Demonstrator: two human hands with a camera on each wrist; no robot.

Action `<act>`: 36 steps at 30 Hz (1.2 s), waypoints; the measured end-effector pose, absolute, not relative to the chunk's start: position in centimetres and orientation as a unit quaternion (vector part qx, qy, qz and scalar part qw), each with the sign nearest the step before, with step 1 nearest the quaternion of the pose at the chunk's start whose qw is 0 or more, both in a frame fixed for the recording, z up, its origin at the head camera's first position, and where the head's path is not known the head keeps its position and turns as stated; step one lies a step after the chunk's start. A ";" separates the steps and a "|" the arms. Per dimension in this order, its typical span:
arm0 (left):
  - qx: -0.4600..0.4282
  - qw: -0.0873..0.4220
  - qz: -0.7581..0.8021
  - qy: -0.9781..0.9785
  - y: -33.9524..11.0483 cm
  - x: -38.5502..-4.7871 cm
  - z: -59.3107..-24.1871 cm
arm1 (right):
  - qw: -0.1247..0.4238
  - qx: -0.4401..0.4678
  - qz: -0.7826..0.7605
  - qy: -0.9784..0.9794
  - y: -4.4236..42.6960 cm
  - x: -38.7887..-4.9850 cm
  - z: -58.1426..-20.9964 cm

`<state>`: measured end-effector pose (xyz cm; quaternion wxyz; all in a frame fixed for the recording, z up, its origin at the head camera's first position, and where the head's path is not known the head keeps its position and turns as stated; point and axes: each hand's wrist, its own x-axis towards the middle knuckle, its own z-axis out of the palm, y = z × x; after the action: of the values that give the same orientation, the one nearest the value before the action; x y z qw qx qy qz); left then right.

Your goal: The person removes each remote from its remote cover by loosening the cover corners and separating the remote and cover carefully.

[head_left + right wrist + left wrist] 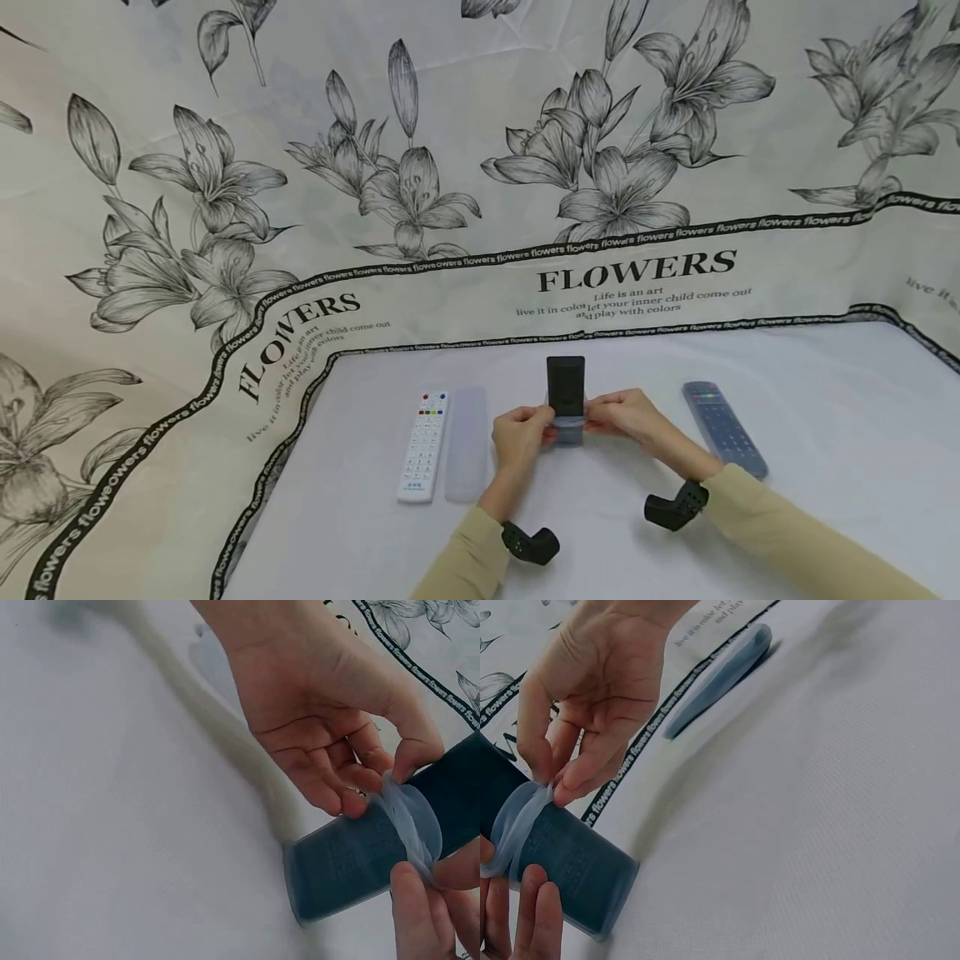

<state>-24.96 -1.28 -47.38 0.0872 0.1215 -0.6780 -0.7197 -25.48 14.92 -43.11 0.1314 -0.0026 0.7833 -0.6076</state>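
Note:
A dark remote [566, 386] stands upright between the hands, its face towards the head camera plain, without visible buttons. Round it a translucent sleeve [570, 435] covers the lower end. In the wrist views the sleeve's bunched rim [526, 817] [414, 821] rings the remote in folds. My left hand [520, 440] [315, 697] pinches the rim at the left side between thumb and fingers. The right hand [628, 415] [607, 686] pinches it at the opposite side. Beyond the folds, the dark upper part is bare.
A white remote [423, 446] lies at the left, beside an empty-looking translucent sleeve [467, 446]. A blue-grey remote [725, 429] [720, 682] lies at the right, near the right forearm. Behind the white tabletop [337, 500] hangs flower-printed cloth [465, 304].

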 end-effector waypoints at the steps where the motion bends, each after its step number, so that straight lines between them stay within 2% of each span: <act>1: 0.123 0.087 -0.720 -0.677 -1.3 -24.9 -47.4 | 0.127 -0.002 -0.609 0.783 14.9 -25.5 -43.1; 8: 0.120 0.092 -0.722 -0.676 -1.3 -24.9 -47.4 | 0.091 -0.001 -0.594 0.799 14.4 -25.4 -43.3; 36: 0.116 0.084 -0.719 -0.680 -1.2 -24.2 -48.0 | 0.083 0.029 -0.588 0.804 14.5 -24.5 -44.2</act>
<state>-24.20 -1.22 -47.98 0.0840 0.1156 -0.6799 -0.7193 -24.54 14.46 -44.18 0.0828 0.0291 0.8044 -0.5876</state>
